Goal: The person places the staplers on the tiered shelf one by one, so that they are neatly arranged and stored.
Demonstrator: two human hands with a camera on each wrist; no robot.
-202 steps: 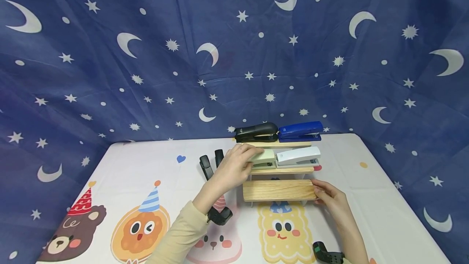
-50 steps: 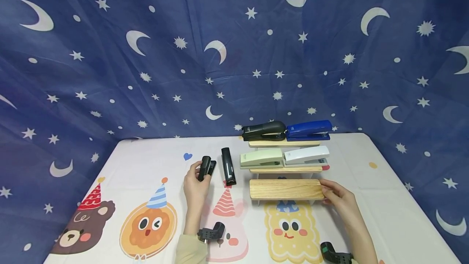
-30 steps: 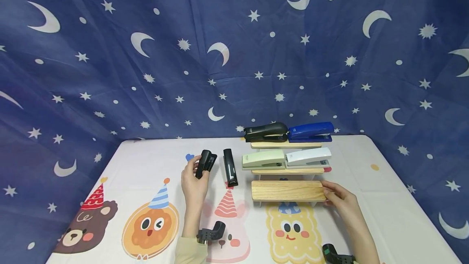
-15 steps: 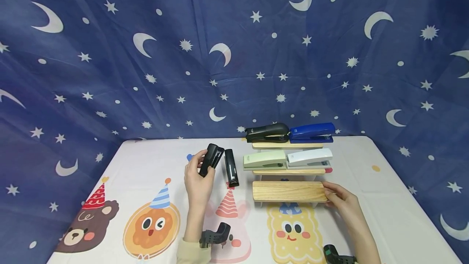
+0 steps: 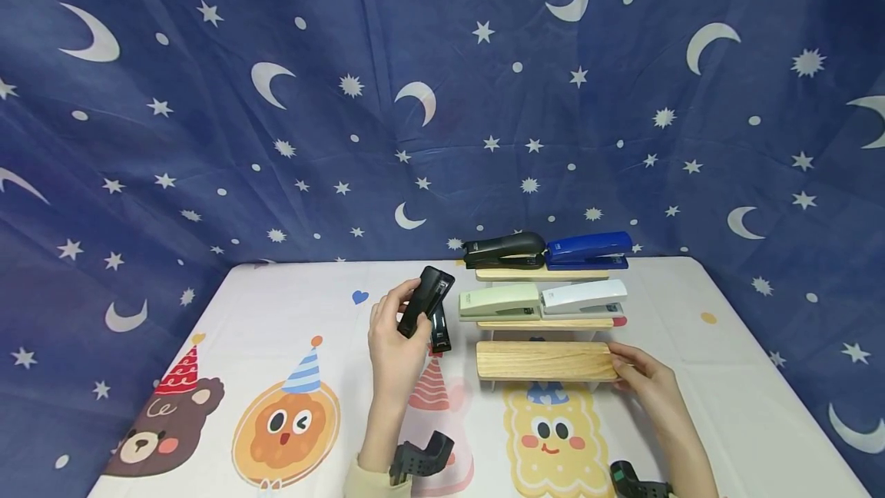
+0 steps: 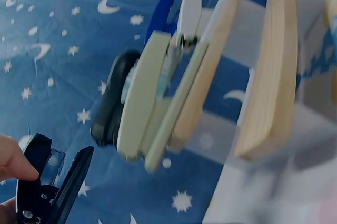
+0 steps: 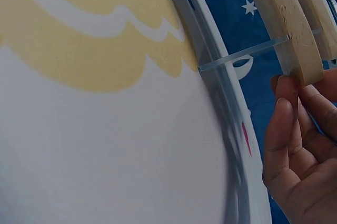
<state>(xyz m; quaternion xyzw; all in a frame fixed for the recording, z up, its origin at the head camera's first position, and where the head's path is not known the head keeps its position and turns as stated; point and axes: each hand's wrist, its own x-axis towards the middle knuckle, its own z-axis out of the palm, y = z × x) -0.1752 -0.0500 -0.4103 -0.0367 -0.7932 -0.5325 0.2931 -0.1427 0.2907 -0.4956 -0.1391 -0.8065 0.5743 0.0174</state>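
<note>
My left hand [image 5: 397, 340] pinches a black stapler [image 5: 423, 302] and holds it above the table, tilted, left of the shelf stand. Partly hidden behind it, a second black stapler [image 5: 440, 336] lies on the table. My right hand [image 5: 643, 371] grips the right end of the bare lowest wooden shelf [image 5: 542, 360]; the right wrist view shows fingers and thumb at that wooden end [image 6: 271, 77]. On the middle shelf sit a pale green stapler [image 5: 499, 301] and a white stapler [image 5: 583, 299]. The top shelf carries a black stapler [image 5: 503, 250] and a blue stapler [image 5: 588, 250].
The three-step stand has wooden shelves on clear supports [image 7: 245, 54]. A white tablecloth [image 5: 290, 306] with cartoon figures covers the table. Behind it hangs a blue curtain [image 5: 311, 137] with moons and stars.
Earlier the left hand was at the pale green stapler on the middle shelf. Since then it has taken a black stapler, lifted it and carried it rightward. The right hand keeps holding the shelf.
</note>
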